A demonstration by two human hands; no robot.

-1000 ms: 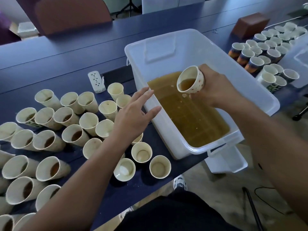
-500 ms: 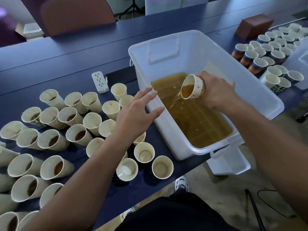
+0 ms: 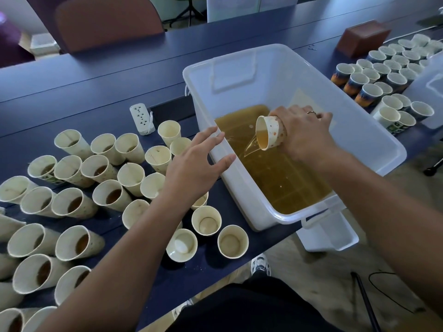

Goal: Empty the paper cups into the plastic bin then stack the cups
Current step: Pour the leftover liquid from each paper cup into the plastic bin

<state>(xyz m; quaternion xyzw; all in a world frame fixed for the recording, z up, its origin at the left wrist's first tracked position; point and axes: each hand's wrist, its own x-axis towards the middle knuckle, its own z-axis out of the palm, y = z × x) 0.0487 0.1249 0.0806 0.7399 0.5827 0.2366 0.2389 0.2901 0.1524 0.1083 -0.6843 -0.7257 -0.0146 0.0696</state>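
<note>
- Tipped further than a moment ago, the cup (image 3: 272, 133) is gripped by the right hand (image 3: 305, 135) inside the bin (image 3: 374, 142) — mouth aimed left and down.
- Brown liquid (image 3: 275, 173) is pooled in the bin; more is being poured in.
- Left hand (image 3: 195, 164) is held spread above the table cups (image 3: 112, 196), empty.

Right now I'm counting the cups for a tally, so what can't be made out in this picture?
- Cups under the left hand: head view, its forearm covers several.
- Cups at the left edge: cut off by the frame.
- Printed cups far right: too small to show any contents.
- Tilted cup: the right hand hides its base.
</note>
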